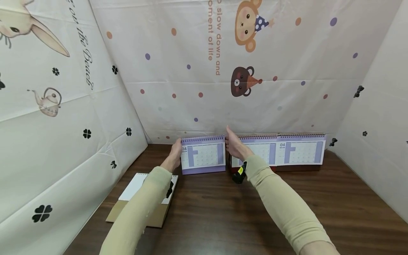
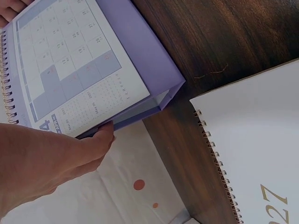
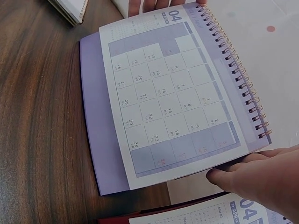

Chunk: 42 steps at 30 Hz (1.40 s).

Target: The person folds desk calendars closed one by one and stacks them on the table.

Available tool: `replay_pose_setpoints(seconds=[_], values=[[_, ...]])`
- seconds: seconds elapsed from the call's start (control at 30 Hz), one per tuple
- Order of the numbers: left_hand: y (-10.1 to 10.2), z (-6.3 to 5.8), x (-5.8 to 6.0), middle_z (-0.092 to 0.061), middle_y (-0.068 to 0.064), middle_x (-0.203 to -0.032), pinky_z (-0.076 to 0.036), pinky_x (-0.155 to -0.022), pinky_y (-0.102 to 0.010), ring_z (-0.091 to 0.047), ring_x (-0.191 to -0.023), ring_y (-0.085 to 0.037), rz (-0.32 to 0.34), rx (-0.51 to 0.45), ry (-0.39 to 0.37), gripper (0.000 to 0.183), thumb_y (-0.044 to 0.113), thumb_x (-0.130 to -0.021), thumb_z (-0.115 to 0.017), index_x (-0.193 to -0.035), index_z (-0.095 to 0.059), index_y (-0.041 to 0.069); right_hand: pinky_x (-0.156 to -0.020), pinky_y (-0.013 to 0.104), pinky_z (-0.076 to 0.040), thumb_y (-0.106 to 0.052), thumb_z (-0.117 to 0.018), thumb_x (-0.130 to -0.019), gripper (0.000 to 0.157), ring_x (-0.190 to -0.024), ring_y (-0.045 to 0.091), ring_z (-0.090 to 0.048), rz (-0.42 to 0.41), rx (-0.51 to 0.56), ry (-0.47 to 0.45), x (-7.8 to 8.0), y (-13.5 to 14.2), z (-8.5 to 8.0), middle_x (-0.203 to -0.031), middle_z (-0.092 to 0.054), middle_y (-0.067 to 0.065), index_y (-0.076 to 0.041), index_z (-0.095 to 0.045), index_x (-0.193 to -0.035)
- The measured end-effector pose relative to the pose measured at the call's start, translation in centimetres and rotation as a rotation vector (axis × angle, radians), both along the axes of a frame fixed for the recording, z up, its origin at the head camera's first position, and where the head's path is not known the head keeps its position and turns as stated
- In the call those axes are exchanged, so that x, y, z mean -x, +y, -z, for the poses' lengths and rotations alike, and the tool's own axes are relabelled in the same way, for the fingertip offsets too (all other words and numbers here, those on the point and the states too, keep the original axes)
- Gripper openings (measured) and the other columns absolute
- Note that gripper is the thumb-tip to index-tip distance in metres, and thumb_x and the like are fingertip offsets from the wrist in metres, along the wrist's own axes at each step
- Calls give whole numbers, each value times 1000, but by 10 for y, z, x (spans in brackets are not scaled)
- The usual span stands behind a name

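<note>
A purple desk calendar (image 1: 204, 156) with a spiral top, turned to page 04, stands on the table against the back wall. My left hand (image 1: 173, 156) holds its left side edge; in the left wrist view the fingertips (image 2: 106, 133) lie against that edge. On the opposite edge my right hand (image 1: 235, 144) grips the calendar, and the right wrist view shows a dark-nailed digit (image 3: 219, 176) at the page side. The other fingers of the right hand are partly hidden behind the calendar (image 3: 163, 93).
Two similar calendars, one partly behind my right wrist (image 1: 271, 152) and one farther right (image 1: 301, 152), stand along the back wall. A white-covered calendar with a tan base (image 1: 156, 212) lies at the left, partly under my left sleeve. Printed cloth walls (image 1: 178, 78) enclose the wooden table (image 1: 216, 212).
</note>
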<state>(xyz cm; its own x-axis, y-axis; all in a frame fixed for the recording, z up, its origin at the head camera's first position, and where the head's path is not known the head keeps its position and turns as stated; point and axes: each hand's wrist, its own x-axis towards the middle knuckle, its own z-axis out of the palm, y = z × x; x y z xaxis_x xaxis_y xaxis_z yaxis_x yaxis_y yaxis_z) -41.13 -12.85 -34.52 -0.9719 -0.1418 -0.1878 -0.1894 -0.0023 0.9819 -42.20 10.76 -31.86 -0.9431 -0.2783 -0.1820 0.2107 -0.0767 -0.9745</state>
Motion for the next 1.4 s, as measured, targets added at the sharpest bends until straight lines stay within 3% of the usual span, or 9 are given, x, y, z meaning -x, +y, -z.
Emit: replay_pose_setpoints(seconds=[0.27, 0.5, 0.63, 0.8, 1.03, 1.13, 1.3, 1.4], values=[[-2, 3, 4, -43, -10, -114, -25, -103, -36, -39, -105, -22, 17, -33, 1, 52, 45, -96, -20, -125, -44, 9, -111, 41, 3, -60, -17, -91, 80, -137, 28, 12, -13, 5, 7, 1, 1, -2, -150, 14, 13, -6, 11, -143], [-1, 1, 5, -43, -11, -115, -27, -101, -35, -40, -105, -23, 31, -54, 5, 49, 41, -97, -21, -124, -45, 8, -111, 40, 4, -64, -16, -89, 84, -137, 27, 12, -17, 21, 14, 1, 3, -2, -150, 14, 12, -5, 9, -143], [-1, -3, 3, -37, -11, -128, -18, -108, -38, -34, -114, -24, 22, -90, -8, 45, 37, -97, -24, -125, -44, 7, -111, 40, 5, -64, -17, -88, 85, -137, 28, 12, -17, 39, 20, 1, 3, -2, -149, 15, 12, -5, 9, -143], [-3, -6, 4, -36, -11, -130, -17, -107, -38, -32, -116, -24, 1, -100, -14, 37, 30, -96, -27, -114, -49, 6, -111, 41, 4, -62, -16, -90, 83, -137, 29, 10, -17, 34, 35, -5, 2, -7, -150, 12, 13, -3, 6, -143], [-2, -2, 9, -31, -13, -130, -17, -103, -39, -30, -115, -27, -36, -77, 22, 30, 30, -89, -28, -98, -45, 8, -111, 42, 2, -60, -15, -91, 79, -137, 30, 9, -29, 10, 63, -11, 4, -11, -150, 10, 14, -4, 1, -144], [-2, -4, 9, -30, -15, -130, -16, -104, -40, -28, -117, -29, -25, -67, 27, 33, 32, -89, -29, -103, -43, 6, -111, 42, 2, -60, -15, -91, 79, -137, 29, 9, -30, -1, 62, -10, 4, -12, -150, 11, 13, -4, -1, -144], [-4, -13, 8, -14, -11, -144, -4, -110, -42, -13, -130, -25, 16, -56, 33, 52, 37, -90, -29, -131, -31, 6, -111, 41, 2, -57, -14, -92, 76, -138, 26, 8, -31, 12, 77, -6, 4, -16, -151, 8, 12, -2, -1, -144], [-5, -17, 7, -23, -10, -141, -9, -109, -40, -20, -128, -23, 29, -48, 39, 53, 37, -90, -30, -133, -33, 6, -111, 41, 3, -57, -14, -92, 77, -138, 26, 9, -34, 27, 83, -3, 3, -18, -151, 6, 13, -1, 2, -143]])
